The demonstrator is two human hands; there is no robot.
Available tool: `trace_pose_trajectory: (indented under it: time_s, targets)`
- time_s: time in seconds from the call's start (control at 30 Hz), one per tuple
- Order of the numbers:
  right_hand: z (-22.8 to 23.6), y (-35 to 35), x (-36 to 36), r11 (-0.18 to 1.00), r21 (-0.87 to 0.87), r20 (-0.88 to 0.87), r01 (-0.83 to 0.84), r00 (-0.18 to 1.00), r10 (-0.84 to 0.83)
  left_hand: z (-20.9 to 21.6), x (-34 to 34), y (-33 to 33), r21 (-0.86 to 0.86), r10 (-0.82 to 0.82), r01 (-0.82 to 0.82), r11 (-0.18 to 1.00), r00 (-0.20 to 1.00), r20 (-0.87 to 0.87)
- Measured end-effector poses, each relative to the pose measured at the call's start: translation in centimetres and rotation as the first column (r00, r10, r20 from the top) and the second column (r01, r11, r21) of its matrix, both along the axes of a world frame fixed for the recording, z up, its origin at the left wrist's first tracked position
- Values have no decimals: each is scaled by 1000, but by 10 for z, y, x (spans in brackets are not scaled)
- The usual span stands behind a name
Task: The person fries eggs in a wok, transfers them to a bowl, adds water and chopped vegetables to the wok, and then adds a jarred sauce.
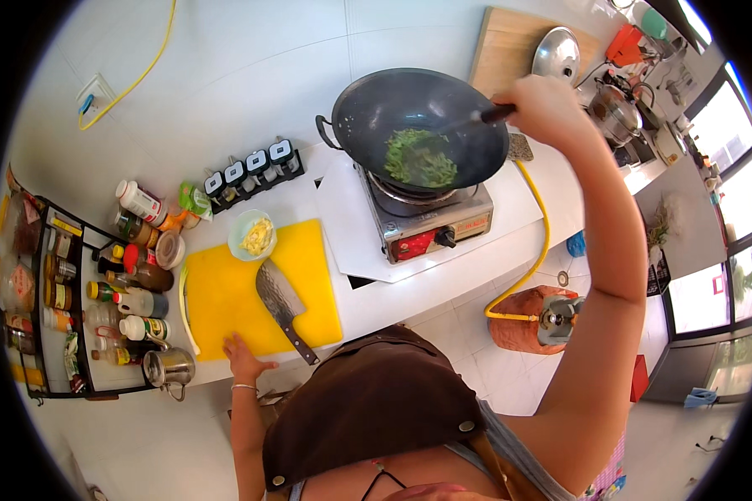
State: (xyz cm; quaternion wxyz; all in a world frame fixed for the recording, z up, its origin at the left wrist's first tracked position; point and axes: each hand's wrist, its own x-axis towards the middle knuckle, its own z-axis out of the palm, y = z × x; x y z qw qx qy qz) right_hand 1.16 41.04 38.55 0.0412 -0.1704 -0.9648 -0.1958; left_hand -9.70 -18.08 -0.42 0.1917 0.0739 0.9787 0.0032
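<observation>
With my right hand [550, 104] closed round its dark handle, a wok spatula [476, 119] reaches down into the black wok [376, 100]; its blade is blurred and partly lost among the chopped greens [422, 159]. The wok sits on a portable gas stove [430, 219], and faint steam hangs over the greens. My left hand [244, 357] rests at the near edge of the yellow cutting board [226, 292], fingers spread, holding nothing. On that board lie a cleaver [278, 294], its handle past the near edge, and a long green-white stalk [187, 313]. A pale bowl [244, 224] holds chopped yellowish pieces [257, 237].
Bottles and jars fill a black rack [79, 309] at left, beside a metal pot [169, 367]. Behind the board stands a spice-jar set [259, 171]. A yellow hose [546, 225] runs down to a gas cylinder [518, 321]. A wooden board [505, 50] and a lid [556, 54] lean behind.
</observation>
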Motion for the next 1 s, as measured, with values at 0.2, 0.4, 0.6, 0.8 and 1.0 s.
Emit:
trace_pose_trajectory:
  time_s: [0.2, 0.4, 0.6, 0.8, 1.0]
  targets:
    - [-49, 15, -38, 995, -73, -104, 62, 992, -69, -4, 0, -4, 15, -3, 3, 1000, 1000, -19]
    - [-11, 6, 3, 997, -60, -64, 49, 997, -52, -19, 5, -18, 34, -30, 32, 999, 998, -60]
    - [29, 3, 58, 997, -12, -104, -80, 992, 78, -12, 2, -7, 52, 26, -23, 998, 998, -61]
    - [-14, 12, -10, 995, 22, -58, 97, 994, -96, -18, 1, 3, 29, 88, -87, 996, 994, -58]
    - [6, 76, -47, 894, -201, 142, 400, 915, -377, -7, 3, 10, -71, 115, -115, 991, 993, -4]
